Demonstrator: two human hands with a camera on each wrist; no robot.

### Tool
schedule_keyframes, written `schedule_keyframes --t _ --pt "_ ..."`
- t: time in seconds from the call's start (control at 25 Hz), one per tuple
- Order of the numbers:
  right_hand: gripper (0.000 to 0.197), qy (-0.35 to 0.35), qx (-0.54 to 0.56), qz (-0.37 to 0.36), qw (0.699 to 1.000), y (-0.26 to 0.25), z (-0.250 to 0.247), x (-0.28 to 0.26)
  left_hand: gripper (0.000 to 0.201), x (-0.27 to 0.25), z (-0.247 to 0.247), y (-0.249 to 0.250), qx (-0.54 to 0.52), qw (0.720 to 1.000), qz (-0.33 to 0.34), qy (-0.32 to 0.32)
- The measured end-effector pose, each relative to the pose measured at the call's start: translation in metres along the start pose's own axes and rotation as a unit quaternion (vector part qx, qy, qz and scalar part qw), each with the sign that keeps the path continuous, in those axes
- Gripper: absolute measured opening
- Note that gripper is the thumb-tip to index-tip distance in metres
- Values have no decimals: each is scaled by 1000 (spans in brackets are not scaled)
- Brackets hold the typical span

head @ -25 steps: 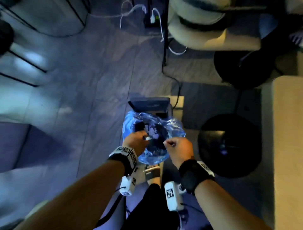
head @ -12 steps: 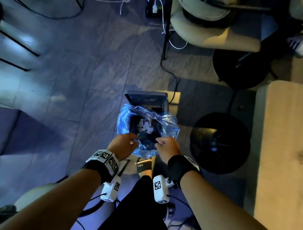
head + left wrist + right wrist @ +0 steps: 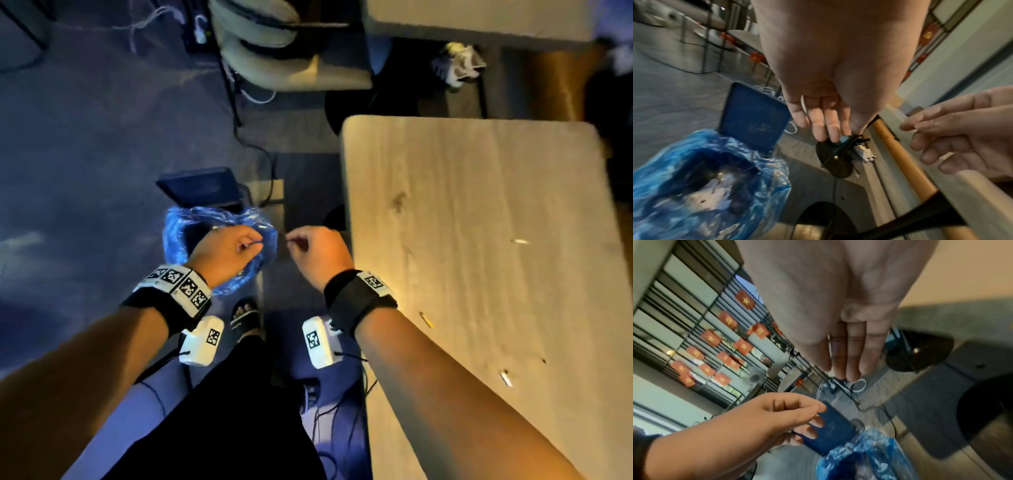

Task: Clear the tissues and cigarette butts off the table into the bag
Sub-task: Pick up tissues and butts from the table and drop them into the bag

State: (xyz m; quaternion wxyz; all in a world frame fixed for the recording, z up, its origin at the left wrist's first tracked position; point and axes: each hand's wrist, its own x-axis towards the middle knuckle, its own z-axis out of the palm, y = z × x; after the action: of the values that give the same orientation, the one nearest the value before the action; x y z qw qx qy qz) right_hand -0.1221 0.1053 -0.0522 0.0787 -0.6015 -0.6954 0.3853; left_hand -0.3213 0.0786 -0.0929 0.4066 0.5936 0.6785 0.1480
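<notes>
Both sets of fingers [image 3: 819, 125] hang loose and hold nothing; the left hand [image 3: 227, 251] is over the blue bag [image 3: 178, 236] lining the bin, the right hand [image 3: 317, 251] between the bag and the surface [image 3: 462, 212]. A few cigarette butts [image 3: 426, 319] lie scattered on it, no tissues that I can see. I'd pinch each butt low and sweep stragglers to the edge so nothing rolls off.

Person wore black wrist straps [image 3: 359, 301] on both bare forearms, each topped by a white band of black square-code tags [image 3: 178, 286]. White camera pod [image 3: 320, 342] with one tag and thin black cable hung under each strap. Black trousers [image 3: 219, 411], black slide sandal [image 3: 245, 317].
</notes>
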Motion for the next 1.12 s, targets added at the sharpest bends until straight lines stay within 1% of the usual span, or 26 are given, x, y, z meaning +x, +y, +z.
schedule_keyframes --t 0.08,0.2,0.32,0.4,0.48,0.6,0.68,0.72,0.8,0.84,0.92,1.0,1.04,1.08,1.12 --pt "19 62 6 7 998 12 -36 -37 11 -9 8 35 -9 999 45 -15" --pt "20 125 17 49 991 48 -76 -106 7 -22 27 83 -26 994 96 -46" --pt "25 167 10 123 978 100 -101 -180 10 -35 61 135 1 989 130 -73" --pt "28 190 12 176 966 133 -108 -229 14 -44 87 164 -1 983 148 -107" --pt "30 224 22 237 945 168 -110 -287 18 -57 121 200 16 974 162 -159" --pt "32 266 20 329 906 221 -101 -373 18 -90 180 248 42 949 213 -227" --pt "33 288 32 381 878 249 -91 -414 10 -115 215 272 64 930 244 -267" --pt "34 296 39 405 864 260 -85 -431 14 -127 237 283 84 918 264 -284" --pt "32 298 50 425 853 276 -73 -452 21 -152 279 305 129 892 294 -318" --pt "29 298 54 419 856 283 -65 -457 22 -164 297 317 152 879 313 -326" --pt "23 281 53 411 865 294 -53 -457 26 -184 331 337 182 855 360 -326" --pt "20 269 49 408 871 299 -53 -452 32 -193 359 351 204 843 386 -315" --pt "15 279 46 403 870 299 -55 -452 37 -196 374 357 222 835 395 -312" --pt "8 301 37 383 873 298 -56 -453 40 -199 387 363 240 825 406 -311" --pt "10 315 35 368 874 294 -58 -456 42 -203 399 367 256 814 418 -312"
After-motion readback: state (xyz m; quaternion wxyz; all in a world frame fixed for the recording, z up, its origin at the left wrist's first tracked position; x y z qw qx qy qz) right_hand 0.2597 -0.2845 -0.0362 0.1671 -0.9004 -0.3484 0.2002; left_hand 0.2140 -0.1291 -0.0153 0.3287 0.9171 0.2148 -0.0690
